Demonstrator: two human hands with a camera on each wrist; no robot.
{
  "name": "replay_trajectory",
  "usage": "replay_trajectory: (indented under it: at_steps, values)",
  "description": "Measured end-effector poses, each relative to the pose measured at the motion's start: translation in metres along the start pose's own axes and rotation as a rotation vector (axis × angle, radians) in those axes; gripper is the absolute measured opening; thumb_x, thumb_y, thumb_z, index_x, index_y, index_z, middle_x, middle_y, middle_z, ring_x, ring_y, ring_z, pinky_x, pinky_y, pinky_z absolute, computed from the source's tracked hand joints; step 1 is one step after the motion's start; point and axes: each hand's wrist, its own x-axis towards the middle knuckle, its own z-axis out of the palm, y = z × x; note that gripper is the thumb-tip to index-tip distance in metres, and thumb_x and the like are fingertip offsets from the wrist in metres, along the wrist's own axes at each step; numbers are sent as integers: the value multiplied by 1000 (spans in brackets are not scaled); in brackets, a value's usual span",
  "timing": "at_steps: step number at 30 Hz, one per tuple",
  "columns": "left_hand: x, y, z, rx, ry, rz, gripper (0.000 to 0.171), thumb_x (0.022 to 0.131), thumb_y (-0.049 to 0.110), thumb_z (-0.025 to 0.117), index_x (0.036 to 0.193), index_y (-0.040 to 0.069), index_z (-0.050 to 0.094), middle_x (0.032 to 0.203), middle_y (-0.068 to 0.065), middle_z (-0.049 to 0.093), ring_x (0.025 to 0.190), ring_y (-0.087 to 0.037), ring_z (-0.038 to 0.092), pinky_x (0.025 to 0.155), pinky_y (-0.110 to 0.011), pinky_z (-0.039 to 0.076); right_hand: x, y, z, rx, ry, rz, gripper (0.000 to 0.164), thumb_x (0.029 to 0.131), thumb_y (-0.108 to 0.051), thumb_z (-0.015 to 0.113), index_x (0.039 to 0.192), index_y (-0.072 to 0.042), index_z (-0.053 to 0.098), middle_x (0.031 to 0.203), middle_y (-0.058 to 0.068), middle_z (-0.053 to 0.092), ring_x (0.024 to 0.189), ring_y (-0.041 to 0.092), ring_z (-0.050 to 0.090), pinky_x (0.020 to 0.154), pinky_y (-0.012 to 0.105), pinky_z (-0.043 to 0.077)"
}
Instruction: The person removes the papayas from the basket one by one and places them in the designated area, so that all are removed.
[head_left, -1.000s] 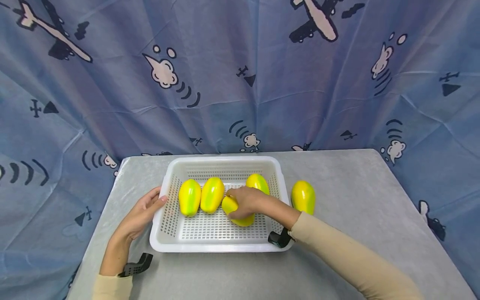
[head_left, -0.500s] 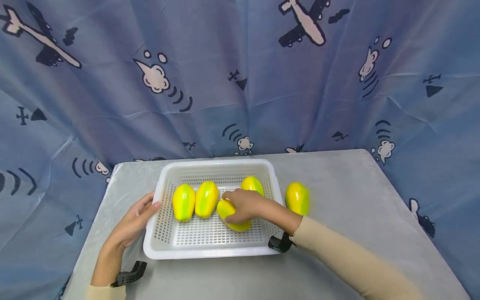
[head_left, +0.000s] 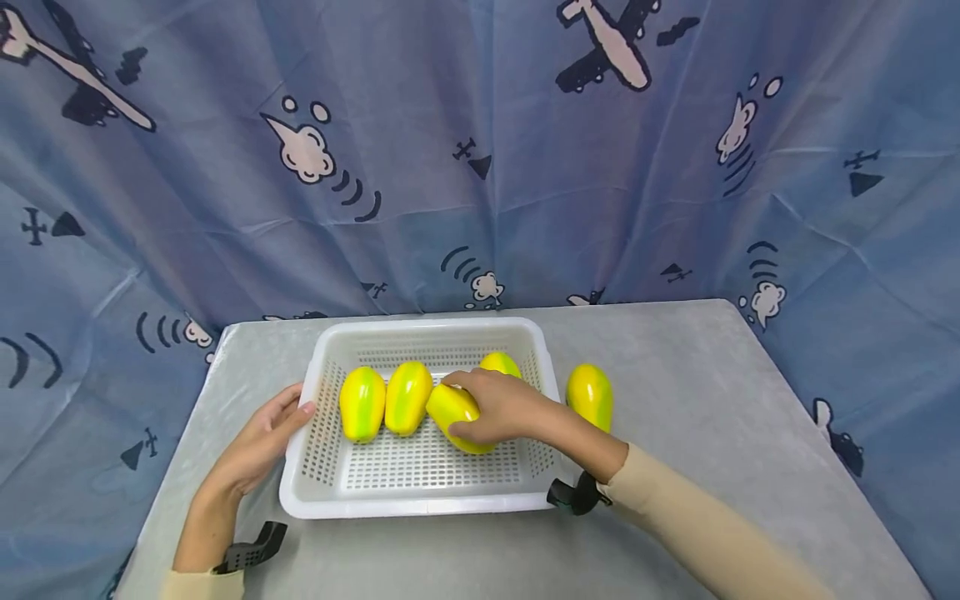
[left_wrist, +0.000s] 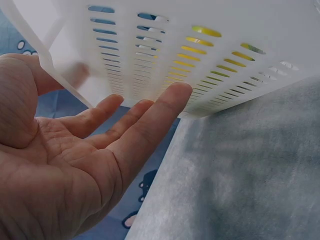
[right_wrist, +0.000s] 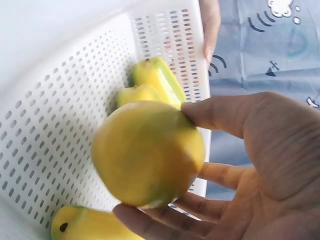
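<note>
One yellow fruit (right_wrist: 148, 152) sits in the right hand (head_left: 497, 407), apparently raised.

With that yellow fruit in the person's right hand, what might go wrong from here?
The held fruit looks smooth and glossy, so it might slip from the right hand. It appears close to the neighbouring fruit and could knock it. The left hand holds only one end of the white basket, so a bump might swing it.

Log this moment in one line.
left hand: holds white perforated plastic basket at rim | right hand: grips yellow-green oval fruit | another such fruit: on grey table
</note>
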Motion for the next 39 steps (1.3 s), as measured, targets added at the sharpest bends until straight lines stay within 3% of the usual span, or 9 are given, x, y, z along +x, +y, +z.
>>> replay_trajectory:
  at_steps: [6, 20, 27, 39]
  values:
    - [0, -1, 0, -2, 14, -7, 61, 115, 25, 45, 164, -2, 21, 151, -41, 43, 107, -18, 75, 84, -42, 67, -9, 4, -5, 38, 46, 0, 65, 93, -37, 77, 152, -20, 56, 133, 1, 69, 102, 17, 61, 87, 37, 55]
    - [2, -1, 3, -13, 21, -7, 62, 115, 27, 45, 164, -3, 21, 152, -40, 42, 109, -16, 75, 86, -41, 66, -32, 20, -5, 134, 182, -14, 69, 94, -35, 75, 156, -21, 50, 137, 2, 67, 115, 20, 66, 95, 41, 60]
    - [1, -1, 3, -1, 26, -22, 63, 115, 28, 46, 164, -3, 20, 151, -40, 43, 108, -16, 75, 86, -41, 66, -38, 25, -8, 213, 207, -25, 69, 95, -33, 76, 156, -21, 48, 142, 1, 65, 121, 21, 66, 98, 42, 61]
    - [3, -2, 5, -14, 22, -23, 62, 115, 28, 45, 164, -2, 21, 151, -41, 43, 108, -17, 75, 86, -40, 66, -54, 39, -16, 277, 277, -30, 71, 96, -33, 76, 159, -21, 44, 152, 4, 60, 128, 29, 63, 103, 53, 58]
